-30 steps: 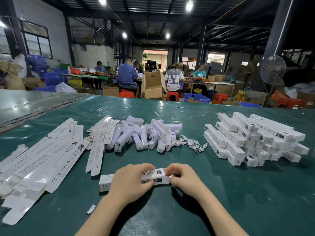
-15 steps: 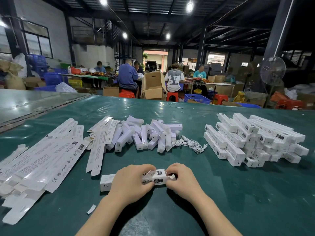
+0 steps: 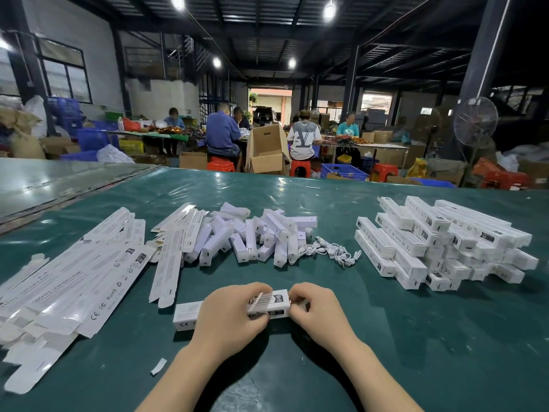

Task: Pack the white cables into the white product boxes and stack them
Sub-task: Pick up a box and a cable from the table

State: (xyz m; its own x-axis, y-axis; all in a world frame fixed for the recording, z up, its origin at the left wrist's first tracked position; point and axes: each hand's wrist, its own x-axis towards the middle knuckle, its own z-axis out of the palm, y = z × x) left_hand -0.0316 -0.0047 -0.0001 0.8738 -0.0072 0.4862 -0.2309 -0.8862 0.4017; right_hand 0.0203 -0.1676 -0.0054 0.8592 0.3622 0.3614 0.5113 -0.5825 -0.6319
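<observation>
A long white cardboard product box [image 3: 274, 303] with printed black marks lies crosswise on the near part of the dark green table top [image 3: 416, 337], just in front of the person. The left hand [image 3: 230, 319] is laid over its middle with the fingers curled round it, so only the CE-marked left end and the labelled right part show. The right hand [image 3: 318, 310] has its fingers bent in against the box's right end and pinches there; the end flap is hidden by them, so whether it is tucked shut cannot be told.

Beyond the hands, near the table's centre, a small tangle of thin white cables [image 3: 332, 251] lies on the green surface. Touching its left side is a loose heap of short white plastic blocks [image 3: 252, 236], lying at all angles. To the left of that heap, flat unfolded white box blanks [image 3: 74, 278] are spread out, overlapping, reaching the table's left edge. On the right, well apart from the hands, stands a stack of closed white boxes [image 3: 439, 242] in crossed layers. A small white paper scrap [image 3: 158, 366] lies near the left forearm.
</observation>
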